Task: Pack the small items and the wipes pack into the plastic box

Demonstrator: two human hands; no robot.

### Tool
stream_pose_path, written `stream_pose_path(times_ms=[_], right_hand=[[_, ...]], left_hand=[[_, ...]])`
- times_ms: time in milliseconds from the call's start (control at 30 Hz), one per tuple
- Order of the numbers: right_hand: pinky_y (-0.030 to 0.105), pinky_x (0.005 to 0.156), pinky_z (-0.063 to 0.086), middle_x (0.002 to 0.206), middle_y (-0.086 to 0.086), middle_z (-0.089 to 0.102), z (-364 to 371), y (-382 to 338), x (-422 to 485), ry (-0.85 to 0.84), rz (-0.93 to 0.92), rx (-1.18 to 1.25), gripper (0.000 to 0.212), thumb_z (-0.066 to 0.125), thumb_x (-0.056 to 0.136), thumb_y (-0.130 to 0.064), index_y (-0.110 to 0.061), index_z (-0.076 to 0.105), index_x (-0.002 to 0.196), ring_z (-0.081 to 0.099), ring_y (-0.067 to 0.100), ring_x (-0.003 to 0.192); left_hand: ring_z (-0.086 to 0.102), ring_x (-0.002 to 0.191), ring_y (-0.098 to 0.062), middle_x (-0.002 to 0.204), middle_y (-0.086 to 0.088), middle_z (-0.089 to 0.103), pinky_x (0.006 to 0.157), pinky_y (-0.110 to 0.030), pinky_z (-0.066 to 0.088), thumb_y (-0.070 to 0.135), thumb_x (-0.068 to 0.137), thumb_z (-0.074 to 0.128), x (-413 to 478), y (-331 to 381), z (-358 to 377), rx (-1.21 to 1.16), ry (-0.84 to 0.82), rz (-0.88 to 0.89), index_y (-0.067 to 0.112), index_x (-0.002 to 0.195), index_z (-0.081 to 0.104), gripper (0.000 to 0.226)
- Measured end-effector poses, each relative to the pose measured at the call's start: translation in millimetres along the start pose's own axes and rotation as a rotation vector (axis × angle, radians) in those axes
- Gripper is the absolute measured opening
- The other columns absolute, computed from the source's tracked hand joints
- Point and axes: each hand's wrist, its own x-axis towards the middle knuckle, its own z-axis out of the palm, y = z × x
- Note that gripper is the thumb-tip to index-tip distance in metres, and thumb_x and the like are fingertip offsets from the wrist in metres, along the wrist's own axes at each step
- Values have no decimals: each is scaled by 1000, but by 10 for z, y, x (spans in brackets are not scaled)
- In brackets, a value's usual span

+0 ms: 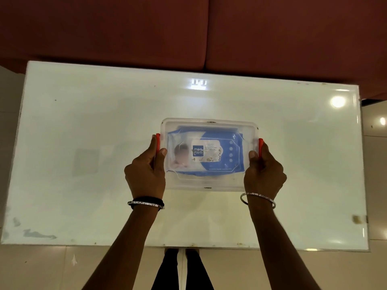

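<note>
Both hands — left hand (146, 170), right hand (264, 171) — clamp the lidded plastic box (209, 185); wipes pack (206, 152) blurs inside.

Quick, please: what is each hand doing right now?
Left hand: closed on the plastic box at its left end.
Right hand: closed on its right end.

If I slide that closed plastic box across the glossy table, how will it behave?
The plastic box looks rigid, so it probably won't flex. Low and wide, it's unlikely to tip. On the glossy table it may slide easily; the wipes pack seems to fill it, so little shifting.
</note>
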Motion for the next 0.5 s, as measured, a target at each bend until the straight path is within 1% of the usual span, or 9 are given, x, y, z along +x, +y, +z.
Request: stream_pose_path(times_ms=[67, 167, 233, 267, 333, 367, 400, 433, 500], right_hand=[[22, 86, 41, 121, 13, 71, -15, -27, -10, -12, -6, 1, 40, 60, 96, -20, -16, 58, 135, 69, 34, 104], [34, 92, 50, 117, 14, 72, -37, -36, -14, -37, -17, -24, 41, 58, 97, -22, -16, 56, 138, 69, 36, 100], [39, 91, 52, 114, 15, 73, -64, -63, -33, -60, -21, -56, 42, 55, 99, -25, -17, 54, 140, 70, 37, 97], [40, 90, 52, 114, 15, 73, -45, -55, -40, -84, -7, -75, 43, 54, 99, -26, -18, 52, 142, 69, 37, 98], [42, 91, 51, 117, 16, 71, -90, -123, -38, -159, 48, -104, 45, 49, 100, -26, -19, 47, 145, 67, 39, 102], [43, 93, 50, 120, 17, 70, -142, -190, -23, -199, 82, -129, 47, 47, 101, -26, -18, 43, 147, 65, 39, 106], [43, 94, 49, 122, 18, 68, -197, -262, -15, -242, 113, -181, 49, 45, 102, -25, -15, 39, 149, 63, 39, 110], [44, 96, 47, 126, 18, 66, -248, -320, -18, -287, 124, -224, 51, 44, 102, -23, -13, 33, 151, 61, 39, 114], [44, 102, 44, 138, 18, 56, -315, -437, -14, -368, 130, -291, 57, 43, 101, -17, -8, 24, 153, 55, 37, 124]], left_hand=[[65, 60, -29, 84, -16, 76, 49, -7, 30, 26, 91, 62, 13, 10, -15, 20, -16, 3, 16, 127, 62, 38], [68, 69, -34, 90, -18, 76, 59, -26, 43, 26, 92, 60, 28, 53, -34, 62, -68, -39, 17, 132, 57, 41], [67, 80, -39, 95, -20, 74, 67, -39, 49, 25, 95, 55, 30, 138, -53, 168, -122, -67, 20, 140, 46, 47], [67, 87, -39, 103, -18, 72, 70, -41, 50, 23, 96, 53, 17, 143, -24, 247, -176, -70, 21, 145, 37, 52], [65, 105, -32, 133, -9, 60, 79, -40, 50, 11, 96, 50, 13, 226, -27, 307, -297, -73, 23, 152, 15, 67], [59, 118, -30, 148, -5, 45, 86, -37, 50, 3, 94, 49, 1, 289, -63, 295, -350, -79, 22, 153, 6, 75], [46, 133, -29, 158, -5, 27, 96, -34, 47, -2, 93, 47, -20, 346, -98, 304, -392, -71, 20, 153, 0, 79], [28, 144, -30, 161, -8, 11, 105, -33, 40, -4, 92, 45, -58, 389, -144, 329, -445, -47, 18, 152, -4, 80], [0, 149, -29, 161, -12, -9, 115, -33, 24, -1, 95, 40, -111, 464, -201, 428, -555, -7, 17, 151, -6, 75]])
